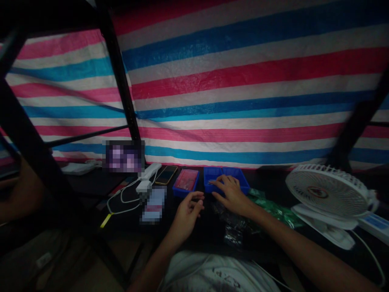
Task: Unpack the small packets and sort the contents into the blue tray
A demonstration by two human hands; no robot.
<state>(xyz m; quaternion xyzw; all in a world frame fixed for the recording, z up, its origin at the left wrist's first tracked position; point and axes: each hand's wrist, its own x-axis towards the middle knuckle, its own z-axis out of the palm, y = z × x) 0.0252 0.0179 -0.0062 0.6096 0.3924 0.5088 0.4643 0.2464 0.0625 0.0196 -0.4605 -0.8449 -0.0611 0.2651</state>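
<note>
My right hand [231,194] reaches forward with its fingers spread over the near edge of a blue tray [225,177]; I see nothing held in it. My left hand [187,211] hovers just in front of a second blue tray [186,181] with reddish contents. Its fingers are loosely curled and I cannot make out anything in them. Both hands are above a dark table in dim light. A dark plastic bag [234,227] lies under my right forearm.
A white table fan [330,194] stands at the right, with a power strip [375,225] beside it. Green packets [275,209] lie right of my hand. A phone [166,174], white chargers and cables [142,184] lie left. Black frame posts [120,77] and a striped tarp [243,81] stand behind.
</note>
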